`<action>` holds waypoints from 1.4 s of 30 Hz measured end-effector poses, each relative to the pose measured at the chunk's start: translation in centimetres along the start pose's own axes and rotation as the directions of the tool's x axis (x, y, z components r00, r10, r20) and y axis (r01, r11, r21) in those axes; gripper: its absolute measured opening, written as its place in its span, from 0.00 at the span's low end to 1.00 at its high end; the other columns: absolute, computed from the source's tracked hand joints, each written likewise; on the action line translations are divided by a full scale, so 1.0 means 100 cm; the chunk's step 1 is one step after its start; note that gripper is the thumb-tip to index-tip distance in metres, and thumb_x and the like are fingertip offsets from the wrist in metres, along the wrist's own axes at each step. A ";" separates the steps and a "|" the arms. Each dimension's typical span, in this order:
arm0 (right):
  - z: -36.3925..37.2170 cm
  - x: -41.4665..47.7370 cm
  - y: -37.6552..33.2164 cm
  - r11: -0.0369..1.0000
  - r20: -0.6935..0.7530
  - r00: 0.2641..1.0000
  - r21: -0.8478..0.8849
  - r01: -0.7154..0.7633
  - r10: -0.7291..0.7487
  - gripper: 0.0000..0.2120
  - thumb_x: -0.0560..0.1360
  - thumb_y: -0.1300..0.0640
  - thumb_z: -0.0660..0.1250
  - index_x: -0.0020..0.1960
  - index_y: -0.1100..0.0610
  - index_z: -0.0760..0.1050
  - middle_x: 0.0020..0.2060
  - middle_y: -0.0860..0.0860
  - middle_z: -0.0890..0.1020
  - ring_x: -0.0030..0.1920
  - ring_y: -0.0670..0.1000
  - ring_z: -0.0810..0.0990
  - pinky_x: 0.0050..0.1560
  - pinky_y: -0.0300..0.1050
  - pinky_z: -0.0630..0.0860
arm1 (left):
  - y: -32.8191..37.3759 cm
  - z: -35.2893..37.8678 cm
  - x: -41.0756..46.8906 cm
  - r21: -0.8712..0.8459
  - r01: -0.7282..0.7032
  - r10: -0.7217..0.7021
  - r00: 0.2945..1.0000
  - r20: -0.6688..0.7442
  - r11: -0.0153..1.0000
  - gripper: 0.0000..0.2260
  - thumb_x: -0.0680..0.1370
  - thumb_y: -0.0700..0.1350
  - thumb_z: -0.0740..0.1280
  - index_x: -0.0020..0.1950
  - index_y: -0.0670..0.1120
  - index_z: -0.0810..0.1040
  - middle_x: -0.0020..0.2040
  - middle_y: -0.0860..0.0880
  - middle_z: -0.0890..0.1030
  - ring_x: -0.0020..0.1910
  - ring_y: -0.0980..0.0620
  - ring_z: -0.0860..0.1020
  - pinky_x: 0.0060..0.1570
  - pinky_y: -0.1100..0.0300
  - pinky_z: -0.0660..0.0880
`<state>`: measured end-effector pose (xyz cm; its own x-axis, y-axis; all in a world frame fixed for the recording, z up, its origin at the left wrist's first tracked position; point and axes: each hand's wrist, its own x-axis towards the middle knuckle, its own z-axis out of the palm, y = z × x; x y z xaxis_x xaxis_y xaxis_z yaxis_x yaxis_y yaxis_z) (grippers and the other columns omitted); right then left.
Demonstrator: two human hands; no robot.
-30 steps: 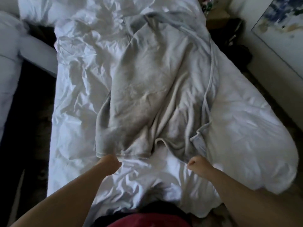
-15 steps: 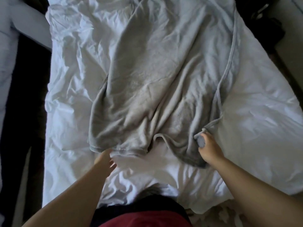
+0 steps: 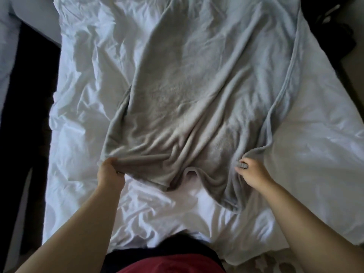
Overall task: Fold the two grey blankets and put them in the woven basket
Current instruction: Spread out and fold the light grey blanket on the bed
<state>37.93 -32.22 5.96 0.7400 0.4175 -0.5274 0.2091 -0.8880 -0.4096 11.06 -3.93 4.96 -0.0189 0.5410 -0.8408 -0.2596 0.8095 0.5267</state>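
Grey blanket (image 3: 197, 99) lies rumpled lengthwise on the white duvet (image 3: 82, 119) of the bed; both hands, bare a second ago, now grip its near edge, left hand (image 3: 110, 172) fingers pinching one corner, right hand (image 3: 253, 170) fingers pinching the other. Folding can start. No basket or second blanket shows; creased bedding underneath may snag.

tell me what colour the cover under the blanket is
White, plain and creased; the cover shows clearly in the head view.

White duvet (image 3: 78, 134) — dark floor (image 3: 25, 115).
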 end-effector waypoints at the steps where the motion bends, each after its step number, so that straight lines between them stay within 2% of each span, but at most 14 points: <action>1: -0.005 -0.005 -0.013 0.995 -0.089 0.993 0.050 0.087 -0.082 0.06 0.72 0.62 0.72 0.48 0.65 0.80 0.46 0.61 0.79 0.50 0.61 0.79 0.45 0.40 0.67 | 0.009 0.009 -0.007 -0.038 -0.022 0.024 0.998 0.059 0.999 0.09 0.70 0.32 0.59 0.41 0.45 0.74 0.39 0.48 0.75 0.35 0.55 0.77 0.37 0.65 0.75; 5: -0.030 -0.031 -0.068 0.882 -0.392 0.800 -0.068 0.467 -0.454 0.06 0.63 0.66 0.78 0.38 0.63 0.82 0.55 0.67 0.76 0.57 0.65 0.76 0.60 0.54 0.70 | 0.041 0.047 -0.053 -0.061 -0.064 0.082 0.919 0.386 0.996 0.11 0.73 0.37 0.60 0.35 0.46 0.79 0.33 0.50 0.82 0.34 0.52 0.81 0.38 0.61 0.80; 8: -0.051 -0.053 -0.107 0.785 -0.404 0.736 0.066 0.616 -0.544 0.05 0.67 0.65 0.76 0.39 0.59 0.81 0.50 0.52 0.82 0.55 0.49 0.77 0.56 0.42 0.69 | 0.061 0.071 -0.091 0.127 -0.123 0.023 0.799 0.601 0.984 0.18 0.79 0.58 0.59 0.53 0.48 0.83 0.52 0.47 0.85 0.53 0.50 0.82 0.54 0.53 0.78; 12: -0.078 -0.086 -0.161 0.702 -0.297 0.774 0.329 0.632 -0.559 0.15 0.71 0.66 0.72 0.39 0.46 0.77 0.34 0.39 0.82 0.39 0.34 0.78 0.43 0.29 0.71 | 0.079 0.085 -0.140 0.205 -0.359 0.107 0.683 0.722 0.911 0.17 0.81 0.51 0.58 0.59 0.43 0.80 0.53 0.44 0.84 0.53 0.49 0.82 0.50 0.58 0.80; 17: -0.110 -0.127 -0.226 0.515 -0.338 0.634 0.380 0.768 -0.696 0.11 0.71 0.67 0.72 0.39 0.52 0.79 0.51 0.46 0.78 0.48 0.35 0.77 0.51 0.27 0.69 | 0.100 0.086 -0.201 0.081 -0.500 0.219 0.513 0.830 0.862 0.13 0.76 0.45 0.61 0.57 0.39 0.71 0.51 0.39 0.72 0.51 0.44 0.69 0.48 0.57 0.71; 20: -0.117 -0.141 -0.257 0.437 -0.309 0.596 0.452 0.777 -0.741 0.08 0.71 0.68 0.72 0.39 0.56 0.79 0.66 0.42 0.70 0.61 0.31 0.72 0.60 0.27 0.67 | 0.115 0.080 -0.221 0.049 -0.519 0.197 0.408 0.892 0.853 0.08 0.73 0.44 0.65 0.47 0.41 0.78 0.45 0.41 0.77 0.45 0.45 0.75 0.44 0.57 0.71; 23: -0.112 -0.148 -0.284 0.410 -0.287 0.612 0.531 0.742 -0.737 0.12 0.71 0.70 0.70 0.38 0.53 0.77 0.69 0.42 0.68 0.65 0.35 0.70 0.65 0.31 0.65 | 0.124 0.073 -0.230 0.069 -0.555 0.132 0.315 0.940 0.829 0.14 0.72 0.44 0.58 0.41 0.48 0.85 0.40 0.47 0.84 0.42 0.52 0.82 0.42 0.61 0.77; 25: -0.108 -0.151 -0.293 0.396 -0.234 0.606 0.573 0.718 -0.760 0.12 0.71 0.70 0.70 0.38 0.54 0.77 0.53 0.42 0.80 0.56 0.41 0.78 0.57 0.31 0.69 | 0.130 0.070 -0.232 0.122 -0.568 0.094 0.336 0.937 0.814 0.15 0.71 0.45 0.58 0.43 0.49 0.86 0.42 0.47 0.85 0.44 0.53 0.83 0.44 0.61 0.78; 27: -0.104 -0.153 -0.295 0.416 -0.181 0.590 0.551 0.723 -0.787 0.10 0.70 0.69 0.71 0.38 0.56 0.78 0.38 0.43 0.79 0.42 0.41 0.78 0.49 0.31 0.70 | 0.139 0.070 -0.234 0.164 -0.603 0.097 0.376 0.922 0.781 0.15 0.73 0.50 0.60 0.46 0.48 0.86 0.47 0.45 0.85 0.48 0.51 0.83 0.48 0.61 0.79; 30: -0.098 -0.155 -0.298 0.465 -0.137 0.589 0.485 0.741 -0.796 0.12 0.69 0.69 0.73 0.38 0.52 0.80 0.41 0.49 0.76 0.44 0.43 0.77 0.51 0.34 0.72 | 0.148 0.073 -0.238 0.264 -0.748 0.150 0.436 0.888 0.609 0.19 0.74 0.60 0.64 0.51 0.46 0.82 0.48 0.42 0.84 0.49 0.49 0.82 0.52 0.57 0.77; 33: -0.091 -0.158 -0.300 0.495 -0.161 0.606 0.436 0.752 -0.779 0.16 0.69 0.67 0.74 0.38 0.45 0.79 0.48 0.50 0.75 0.47 0.39 0.77 0.53 0.29 0.70 | 0.146 0.077 -0.241 0.277 -0.882 0.281 0.397 0.874 0.382 0.12 0.77 0.54 0.67 0.48 0.44 0.79 0.37 0.44 0.80 0.37 0.53 0.77 0.36 0.62 0.74; 36: -0.095 -0.159 -0.298 0.518 -0.342 0.630 0.367 0.773 -0.697 0.16 0.72 0.63 0.72 0.40 0.41 0.78 0.49 0.47 0.72 0.47 0.32 0.76 0.51 0.22 0.67 | 0.142 0.079 -0.246 0.185 -0.863 0.354 0.376 0.856 0.470 0.08 0.78 0.45 0.66 0.44 0.41 0.76 0.34 0.47 0.75 0.35 0.54 0.73 0.33 0.66 0.71; 39: -0.106 -0.159 -0.296 0.517 -0.428 0.621 0.344 0.784 -0.656 0.14 0.75 0.59 0.68 0.46 0.38 0.78 0.45 0.43 0.77 0.45 0.34 0.76 0.50 0.27 0.69 | 0.139 0.081 -0.247 0.158 -0.836 0.374 0.393 0.840 0.525 0.06 0.79 0.40 0.63 0.50 0.36 0.74 0.41 0.42 0.76 0.41 0.47 0.75 0.44 0.51 0.75; 42: -0.111 -0.164 -0.294 0.458 -0.403 0.683 0.525 0.718 -0.609 0.06 0.69 0.53 0.70 0.46 0.45 0.78 0.38 0.41 0.81 0.39 0.37 0.78 0.43 0.34 0.73 | 0.133 0.082 -0.250 0.137 -0.784 0.328 0.403 0.854 0.605 0.09 0.79 0.33 0.60 0.51 0.43 0.77 0.39 0.47 0.81 0.39 0.51 0.79 0.38 0.61 0.77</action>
<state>26.74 -15.03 34.87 0.6355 0.7485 0.1894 0.2914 -0.0054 -0.9566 15.97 -4.79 34.02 0.7319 0.6788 -0.0591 -0.0099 0.0973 0.9952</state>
